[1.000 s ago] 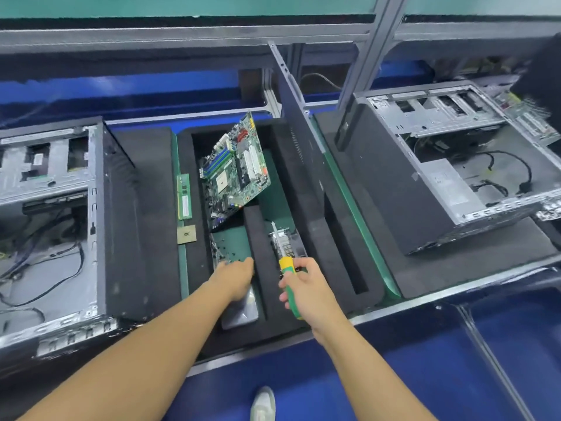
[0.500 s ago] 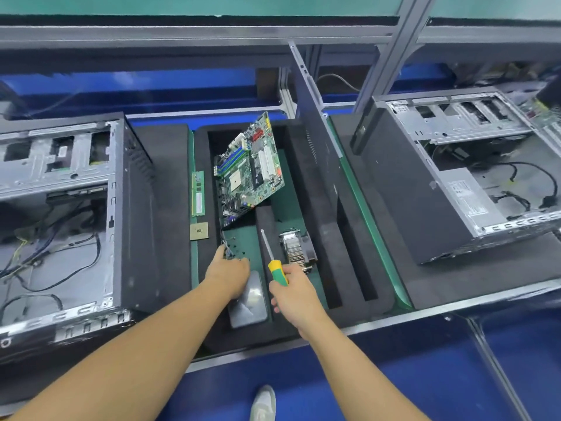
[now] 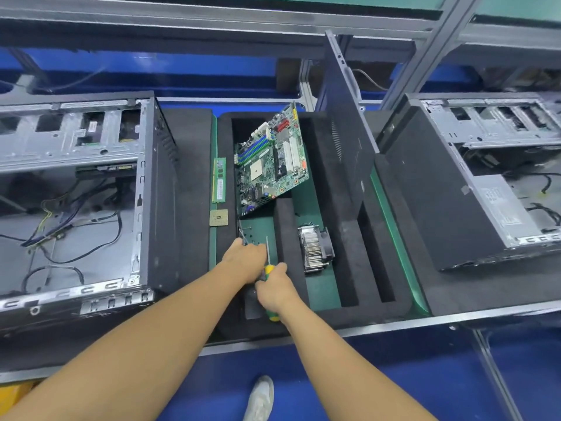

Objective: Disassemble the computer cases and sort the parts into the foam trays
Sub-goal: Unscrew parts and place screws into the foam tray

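Okay, left computer case [image 3: 91,192] and right computer case [image 3: 470,183] flank the foam tray [image 3: 349,253]. The motherboard [image 3: 271,162] leans tilted in the tray's far-left slot, and the heatsink fan [image 3: 315,249] is in the middle slot. The right hand [image 3: 274,288] grips the screwdriver [image 3: 268,262] over the near-left pocket, with the left hand [image 3: 246,262] touching it (fingers hidden, grasp unclear). The RAM stick [image 3: 219,180] and CPU chip [image 3: 218,218] lie along the tray's left rim.

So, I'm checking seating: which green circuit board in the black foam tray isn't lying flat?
The large green motherboard, propped tilted in the middle compartment. The narrow green memory stick left of it lies flat in its slot.
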### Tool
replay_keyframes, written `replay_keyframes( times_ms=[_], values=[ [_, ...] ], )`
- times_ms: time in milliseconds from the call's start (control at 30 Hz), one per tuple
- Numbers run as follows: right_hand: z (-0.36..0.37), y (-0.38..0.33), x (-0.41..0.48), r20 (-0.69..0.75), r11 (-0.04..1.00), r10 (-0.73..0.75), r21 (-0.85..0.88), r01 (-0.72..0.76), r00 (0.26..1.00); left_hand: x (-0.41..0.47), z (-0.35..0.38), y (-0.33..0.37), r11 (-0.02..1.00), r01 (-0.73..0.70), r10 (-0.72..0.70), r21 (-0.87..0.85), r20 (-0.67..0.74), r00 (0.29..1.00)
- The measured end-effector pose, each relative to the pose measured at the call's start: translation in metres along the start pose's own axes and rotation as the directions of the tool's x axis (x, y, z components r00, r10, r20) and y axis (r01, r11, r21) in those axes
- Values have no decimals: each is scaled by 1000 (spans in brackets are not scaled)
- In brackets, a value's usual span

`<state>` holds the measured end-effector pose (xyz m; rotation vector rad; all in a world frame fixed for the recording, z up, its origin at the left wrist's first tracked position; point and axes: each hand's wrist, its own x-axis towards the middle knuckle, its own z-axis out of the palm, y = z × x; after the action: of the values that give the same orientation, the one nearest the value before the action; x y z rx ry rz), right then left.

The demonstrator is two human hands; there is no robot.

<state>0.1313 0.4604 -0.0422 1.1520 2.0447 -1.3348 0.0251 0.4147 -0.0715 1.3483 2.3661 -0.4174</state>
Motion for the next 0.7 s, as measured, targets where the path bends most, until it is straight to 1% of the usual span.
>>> replay_keyframes(
  times_ms=[100,233,400,467,567,700],
  values=[
    [1,1,3,-9,1000,-9,-18,9,1000,1,0,1,1000,3,-4,24,15,1000],
    [6,1,6,-48,1000,-12,-29,10,999,1,-2,1,1000,4,-4,-3,29,1000],
    [16,2,10,-128,994,-11,-109,-3,992,2,-1,0,998,23,-24,-61,-13,1000],
    [21,0,13,-173,990,14,-139,-38,985,3,-3,-1,991,39,-42,-129,-18,999],
    [30,-3,19,-230,964,30,-252,-89,973,5,-10,-4,967,68,-76,-244,-23,997],
    [39,2,24,-255,908,-22,-409,-87,967,5,-12,-6,945,89,-97,-316,-10,995]
  ],
)
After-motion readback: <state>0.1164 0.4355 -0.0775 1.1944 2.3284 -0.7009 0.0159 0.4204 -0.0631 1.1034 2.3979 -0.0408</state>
